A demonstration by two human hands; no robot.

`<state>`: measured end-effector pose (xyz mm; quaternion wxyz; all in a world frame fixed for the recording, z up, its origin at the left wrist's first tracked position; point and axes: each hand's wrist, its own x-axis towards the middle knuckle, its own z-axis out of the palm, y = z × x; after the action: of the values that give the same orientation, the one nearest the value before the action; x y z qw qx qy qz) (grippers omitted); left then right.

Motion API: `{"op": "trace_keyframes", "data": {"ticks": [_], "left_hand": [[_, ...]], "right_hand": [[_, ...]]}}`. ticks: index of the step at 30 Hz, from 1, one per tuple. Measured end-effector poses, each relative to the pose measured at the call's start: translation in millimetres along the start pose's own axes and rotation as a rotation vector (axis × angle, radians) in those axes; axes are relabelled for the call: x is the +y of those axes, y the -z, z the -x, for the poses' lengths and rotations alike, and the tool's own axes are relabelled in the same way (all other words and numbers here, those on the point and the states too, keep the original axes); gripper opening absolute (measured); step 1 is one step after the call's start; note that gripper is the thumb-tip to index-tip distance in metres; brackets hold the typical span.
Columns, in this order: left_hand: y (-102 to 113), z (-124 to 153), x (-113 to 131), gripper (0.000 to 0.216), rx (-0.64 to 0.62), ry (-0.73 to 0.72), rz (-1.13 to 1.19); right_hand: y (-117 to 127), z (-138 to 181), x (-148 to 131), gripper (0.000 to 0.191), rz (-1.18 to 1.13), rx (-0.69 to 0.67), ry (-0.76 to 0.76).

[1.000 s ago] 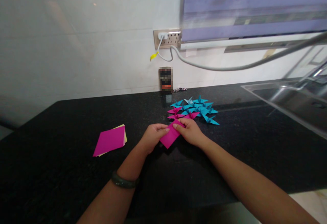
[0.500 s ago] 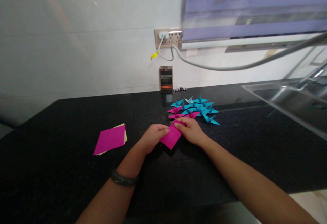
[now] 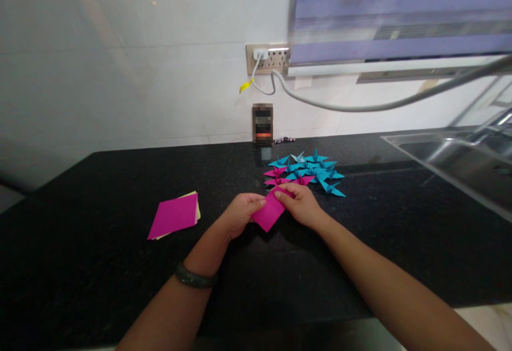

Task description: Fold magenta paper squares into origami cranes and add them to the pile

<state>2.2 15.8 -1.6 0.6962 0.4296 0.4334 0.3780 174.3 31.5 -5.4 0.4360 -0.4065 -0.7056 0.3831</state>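
A folded pink sheet of origami paper [image 3: 269, 215] is held above the dark counter, one corner pointing toward me. My left hand [image 3: 242, 213] pinches its left corner, thumb on top. On the far right side, my right hand [image 3: 300, 202] grips the paper between thumb and fingers. The fingers under the sheet are hidden. Just beyond my hands lie several blue paper cranes [image 3: 314, 169], a few pink paper cranes [image 3: 276, 172] and a pale one [image 3: 298, 157]. To the left rests a stack of square paper [image 3: 175, 215], pink on top with yellow edges showing below.
A phone-like object [image 3: 263, 123], blurred out, leans on the wall beside a beaded strand [image 3: 284, 140]. A metal sink [image 3: 460, 164] is set into the counter [image 3: 100, 281] at right. A wall socket [image 3: 268, 58] holds a plug, and a grey hose [image 3: 352, 108] crosses the wall.
The view has shifted slightly, so the background sits a little to the right. Both hands keep the same hold on the pink paper, with hardly any movement.
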Motion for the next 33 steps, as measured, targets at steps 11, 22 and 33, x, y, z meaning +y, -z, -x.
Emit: {"op": "trace_keyframes", "data": {"ticks": [11, 22, 33], "left_hand": [[4.7, -1.5, -0.4, 0.025, -0.032, -0.016, 0.057], [2.1, -0.7, 3.5, 0.015, 0.033, 0.001, 0.132], [2.2, -0.5, 4.4, 0.013, 0.027, -0.006, 0.171]], "right_hand": [[11.6, -0.8, -4.5, 0.031, 0.241, -0.179, 0.499], [16.9, 0.4, -3.5, 0.040, 0.333, -0.264, 0.507], [15.3, 1.2, -3.5, 0.027, 0.278, -0.291, 0.457]]}}
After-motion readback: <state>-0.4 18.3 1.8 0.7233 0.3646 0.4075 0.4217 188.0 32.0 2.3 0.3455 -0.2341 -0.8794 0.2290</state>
